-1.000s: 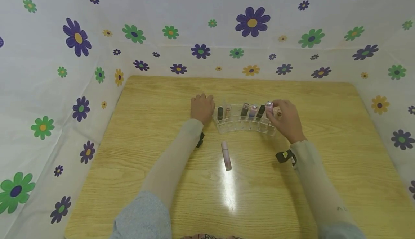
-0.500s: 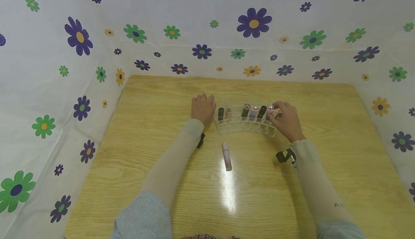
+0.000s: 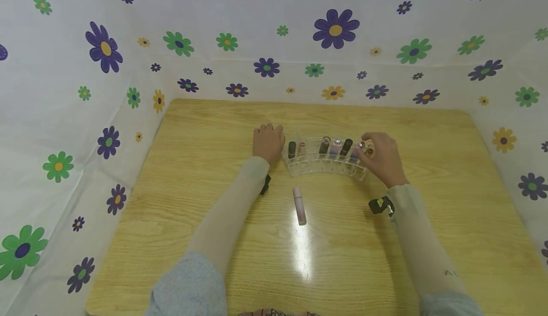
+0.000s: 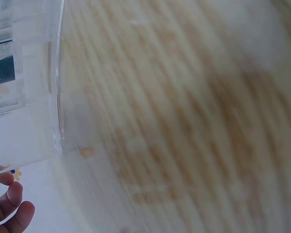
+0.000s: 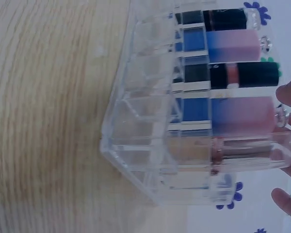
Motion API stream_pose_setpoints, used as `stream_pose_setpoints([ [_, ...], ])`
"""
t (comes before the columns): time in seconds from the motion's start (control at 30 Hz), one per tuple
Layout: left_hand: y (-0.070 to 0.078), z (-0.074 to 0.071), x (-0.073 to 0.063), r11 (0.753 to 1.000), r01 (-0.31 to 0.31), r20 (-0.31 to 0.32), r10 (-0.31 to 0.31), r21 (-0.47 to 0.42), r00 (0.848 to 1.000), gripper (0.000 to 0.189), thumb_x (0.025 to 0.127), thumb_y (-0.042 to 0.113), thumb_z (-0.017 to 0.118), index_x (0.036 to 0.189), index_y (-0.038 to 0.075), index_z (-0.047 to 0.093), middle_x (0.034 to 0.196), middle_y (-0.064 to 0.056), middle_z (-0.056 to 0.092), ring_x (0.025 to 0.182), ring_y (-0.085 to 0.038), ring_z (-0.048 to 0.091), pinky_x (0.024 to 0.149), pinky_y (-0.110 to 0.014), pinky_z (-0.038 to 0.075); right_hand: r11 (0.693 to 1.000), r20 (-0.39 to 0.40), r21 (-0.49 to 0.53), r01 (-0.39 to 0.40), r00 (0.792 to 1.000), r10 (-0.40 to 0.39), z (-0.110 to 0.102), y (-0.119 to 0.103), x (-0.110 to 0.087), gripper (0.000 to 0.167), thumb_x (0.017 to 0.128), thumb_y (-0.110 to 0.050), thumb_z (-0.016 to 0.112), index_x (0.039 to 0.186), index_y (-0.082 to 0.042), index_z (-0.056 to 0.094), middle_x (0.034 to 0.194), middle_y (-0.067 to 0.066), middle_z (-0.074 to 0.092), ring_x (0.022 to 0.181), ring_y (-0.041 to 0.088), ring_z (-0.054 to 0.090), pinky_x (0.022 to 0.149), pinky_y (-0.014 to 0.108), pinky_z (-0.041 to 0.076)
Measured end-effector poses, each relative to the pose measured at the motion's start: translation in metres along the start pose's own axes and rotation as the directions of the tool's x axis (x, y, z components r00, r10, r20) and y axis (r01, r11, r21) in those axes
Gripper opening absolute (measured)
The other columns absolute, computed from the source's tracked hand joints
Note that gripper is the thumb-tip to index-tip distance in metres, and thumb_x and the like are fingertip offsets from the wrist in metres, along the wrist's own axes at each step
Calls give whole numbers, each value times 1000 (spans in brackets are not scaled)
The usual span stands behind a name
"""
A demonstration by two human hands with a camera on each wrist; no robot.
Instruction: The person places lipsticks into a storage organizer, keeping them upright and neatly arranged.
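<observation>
A clear plastic lipstick organizer [image 3: 317,166] stands on the table, with several lipsticks upright in its back row. My left hand [image 3: 268,143] holds its left end; in the left wrist view, curled fingers [image 4: 12,204] meet its clear edge and the thumb is hidden. By the right end, my right hand [image 3: 382,156] has its thumb and fingers spread around the top of a pink-and-blue lipstick [image 5: 245,115]. That lipstick sits in its slot, between a black lipstick [image 5: 257,74] and a clear-capped one [image 5: 252,151]. A pink lip gloss tube [image 3: 299,206] lies in front of the organizer.
The wooden table [image 3: 192,202] meets a white flower-print sheet [image 3: 291,21] at its back and sides. Another pink-and-blue lipstick [image 5: 237,45] and a dark one [image 5: 228,20] stand further left in the row. Two more lipsticks, one dark [image 3: 292,150], stand near the left end.
The pink-and-blue lipstick has gone down into its slot at the right end. My right hand has loosened and shifted slightly right. My left hand stays in place.
</observation>
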State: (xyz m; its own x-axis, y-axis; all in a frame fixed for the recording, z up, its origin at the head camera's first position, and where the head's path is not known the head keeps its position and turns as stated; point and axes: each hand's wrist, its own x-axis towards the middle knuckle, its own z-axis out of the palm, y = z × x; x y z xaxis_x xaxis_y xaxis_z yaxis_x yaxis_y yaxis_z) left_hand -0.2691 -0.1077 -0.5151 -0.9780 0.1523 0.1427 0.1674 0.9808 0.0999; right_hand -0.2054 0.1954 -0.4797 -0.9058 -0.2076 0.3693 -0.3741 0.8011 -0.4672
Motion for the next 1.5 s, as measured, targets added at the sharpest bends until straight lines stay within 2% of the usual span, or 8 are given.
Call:
stream_pose_setpoints([
  [0.17,0,0,0,1000,4,5,-4,-4,1000,33,100,26,31,100,14,62,99,-10,62,98,-29,59,89,-45,44,998,-87,-32,58,994,-60,-6,-11,-5,30,81,-15,70,105,1,60,106,20,65,105,39,55,96,58,36],
  [0.37,-1,1,0,1000,0,-15,1,3,1000,32,100,26,32,99,13,62,97,-10,63,95,-28,59,87,-44,45,983,-191,-95,159,966,-175,-5,-35,-16,23,77,-8,70,97,1,63,91,18,68,94,37,59,87,55,41],
  [0.63,-1,0,0,1000,-3,-3,3,0,1000,32,100,26,32,101,14,61,100,-10,62,97,-29,59,89,-45,44,961,-146,-111,251,953,-266,23,-74,-36,27,74,-11,73,96,-1,62,88,13,67,86,32,61,83,51,45],
  [0.8,0,-1,-1,1000,-1,-3,1,-5,1000,32,100,26,32,102,14,61,100,-10,62,97,-29,59,90,-45,44,940,-60,-162,299,948,-312,48,-95,-45,25,75,-18,71,94,-4,64,83,9,68,79,27,65,76,45,49],
  [0.93,1,-1,-1,1000,-4,-19,4,-3,1000,33,100,25,32,103,13,62,99,-10,63,96,-29,59,89,-45,45,923,57,-208,325,946,-320,62,-111,-50,22,79,-24,69,93,-6,66,84,7,70,77,25,67,74,43,51],
  [1.03,0,0,0,1000,-7,-28,7,-5,1000,32,100,25,32,100,13,62,98,-10,63,95,-29,59,87,-45,45,927,194,-235,293,948,-250,70,-121,-52,21,85,-28,63,91,-8,66,83,6,70,77,25,66,75,42,50],
  [1.2,-1,3,1,1000,-15,-43,14,-6,999,32,100,26,32,97,13,61,96,-10,63,94,-28,60,86,-44,46,922,382,-289,259,914,-137,81,-129,-54,27,89,-33,54,86,-9,65,78,6,67,72,25,62,71,40,48],
  [1.5,2,-5,-3,1000,3,-4,-3,-7,1000,33,100,26,32,99,12,62,99,-11,64,97,-29,60,88,-44,45,919,466,-296,261,879,-100,90,-132,-55,29,88,-30,49,64,-14,54,60,1,55,55,17,49,60,36,42],
])
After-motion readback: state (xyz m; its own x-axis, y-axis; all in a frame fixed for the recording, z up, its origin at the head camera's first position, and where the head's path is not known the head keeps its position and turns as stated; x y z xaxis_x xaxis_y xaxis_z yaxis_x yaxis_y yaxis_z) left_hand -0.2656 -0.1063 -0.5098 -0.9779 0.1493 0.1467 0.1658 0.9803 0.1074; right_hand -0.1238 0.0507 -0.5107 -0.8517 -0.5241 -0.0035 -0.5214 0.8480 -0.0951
